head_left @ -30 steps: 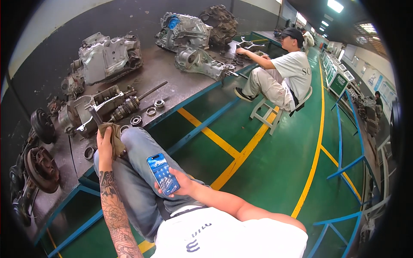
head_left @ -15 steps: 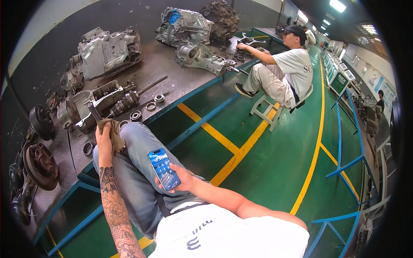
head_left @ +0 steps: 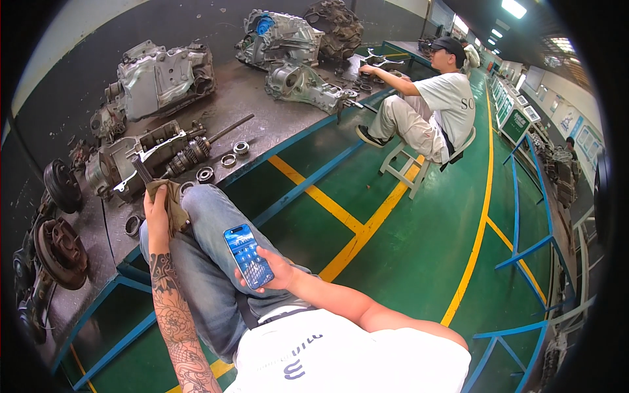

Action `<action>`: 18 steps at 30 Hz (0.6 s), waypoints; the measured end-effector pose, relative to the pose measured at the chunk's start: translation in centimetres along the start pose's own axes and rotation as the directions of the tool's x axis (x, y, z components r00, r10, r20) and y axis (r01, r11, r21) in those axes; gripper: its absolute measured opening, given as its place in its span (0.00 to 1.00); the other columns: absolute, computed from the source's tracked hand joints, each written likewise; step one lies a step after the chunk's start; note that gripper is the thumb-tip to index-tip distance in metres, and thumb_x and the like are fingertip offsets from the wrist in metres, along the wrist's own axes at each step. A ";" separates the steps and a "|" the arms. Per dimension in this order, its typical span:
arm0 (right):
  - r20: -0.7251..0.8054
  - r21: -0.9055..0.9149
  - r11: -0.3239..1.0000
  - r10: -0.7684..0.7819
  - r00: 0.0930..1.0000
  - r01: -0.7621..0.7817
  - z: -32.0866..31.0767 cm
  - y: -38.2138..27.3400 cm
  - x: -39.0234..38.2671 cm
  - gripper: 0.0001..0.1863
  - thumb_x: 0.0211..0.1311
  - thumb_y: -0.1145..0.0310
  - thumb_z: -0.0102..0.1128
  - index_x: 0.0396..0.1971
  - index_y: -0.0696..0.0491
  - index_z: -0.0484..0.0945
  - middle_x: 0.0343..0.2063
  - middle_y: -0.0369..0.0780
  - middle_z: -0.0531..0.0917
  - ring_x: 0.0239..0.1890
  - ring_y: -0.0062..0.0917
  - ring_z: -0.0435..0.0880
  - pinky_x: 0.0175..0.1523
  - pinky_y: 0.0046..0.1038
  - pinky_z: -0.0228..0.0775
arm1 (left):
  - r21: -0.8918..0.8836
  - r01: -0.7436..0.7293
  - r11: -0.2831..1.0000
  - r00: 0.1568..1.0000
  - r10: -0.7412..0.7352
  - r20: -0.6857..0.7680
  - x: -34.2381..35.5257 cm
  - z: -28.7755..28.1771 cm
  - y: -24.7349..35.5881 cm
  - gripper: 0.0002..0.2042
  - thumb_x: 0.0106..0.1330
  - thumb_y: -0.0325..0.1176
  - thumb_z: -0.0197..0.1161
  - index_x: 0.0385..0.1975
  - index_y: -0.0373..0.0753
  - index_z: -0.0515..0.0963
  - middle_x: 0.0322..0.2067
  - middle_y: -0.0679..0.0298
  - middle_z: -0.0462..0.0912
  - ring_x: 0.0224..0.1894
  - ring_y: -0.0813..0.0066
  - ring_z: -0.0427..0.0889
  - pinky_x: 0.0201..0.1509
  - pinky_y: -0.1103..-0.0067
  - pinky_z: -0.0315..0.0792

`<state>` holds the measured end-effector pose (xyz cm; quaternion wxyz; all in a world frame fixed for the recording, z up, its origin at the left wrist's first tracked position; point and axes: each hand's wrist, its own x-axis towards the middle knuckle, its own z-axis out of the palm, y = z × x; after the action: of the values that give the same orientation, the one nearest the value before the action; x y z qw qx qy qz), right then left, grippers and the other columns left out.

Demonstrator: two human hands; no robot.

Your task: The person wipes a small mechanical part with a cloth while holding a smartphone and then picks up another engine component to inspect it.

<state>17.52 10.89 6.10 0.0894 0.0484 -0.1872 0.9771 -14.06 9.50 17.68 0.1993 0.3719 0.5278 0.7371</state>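
Observation:
My left hand (head_left: 156,211), at the end of a tattooed forearm, is closed on a brown rag (head_left: 175,206) beside my knee. A dark ridged metal bar (head_left: 142,171) sticks up out of the rag; its lower end is hidden. Over my lap, my right hand (head_left: 276,270) grips a smartphone (head_left: 249,257), its lit blue screen facing up. On the bench beyond my left hand lie an opened gearbox housing (head_left: 105,171) and a gear shaft (head_left: 190,157). Several bearing rings, one of them a bearing (head_left: 205,175), sit near the bench edge.
The metal bench (head_left: 229,121) with a blue frame carries a large silver gearbox (head_left: 167,78), more casings (head_left: 278,39) and rusty brake discs (head_left: 62,252). A co-worker (head_left: 445,98) sits on a stool (head_left: 403,167) farther along. Blue racks (head_left: 517,216) line the right side.
My hands, the rag and the phone stay nearly where they were. The view has shifted slightly. At the far right, a distant person shows less, lower behind the parts.

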 end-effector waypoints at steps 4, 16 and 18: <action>0.002 0.039 0.999 0.005 1.000 -0.005 0.4 0.4 0.3 0.33 0.69 0.40 0.55 0.59 0.52 0.68 0.46 0.47 0.84 0.45 0.36 0.87 0.28 0.30 0.81 | -0.027 0.029 0.999 0.999 -0.030 -0.025 -0.6 0.0 0.7 0.12 0.75 0.37 0.60 0.51 0.37 0.78 0.41 0.69 0.82 0.41 0.81 0.79 0.46 0.83 0.73; -0.018 0.053 0.999 -0.010 1.000 0.011 -0.8 -0.8 -1.1 0.36 0.67 0.36 0.55 0.62 0.49 0.67 0.48 0.49 0.83 0.46 0.41 0.87 0.29 0.34 0.82 | 0.039 0.044 0.998 0.998 -0.042 -0.054 -1.3 0.9 1.5 0.16 0.75 0.41 0.60 0.53 0.37 0.77 0.45 0.69 0.81 0.45 0.82 0.76 0.50 0.83 0.70; -0.012 0.116 0.993 -0.013 1.000 0.014 -1.9 -2.2 -2.1 0.42 0.63 0.32 0.56 0.65 0.50 0.67 0.49 0.51 0.81 0.48 0.46 0.86 0.29 0.38 0.81 | 0.015 0.022 1.000 0.999 -0.021 -0.042 -1.3 0.8 1.4 0.16 0.75 0.41 0.60 0.54 0.37 0.77 0.45 0.69 0.80 0.45 0.82 0.76 0.51 0.83 0.70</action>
<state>19.89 13.33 4.86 0.0942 0.0492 -0.1294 0.9859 -12.47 8.55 18.68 0.1934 0.3521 0.5414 0.7386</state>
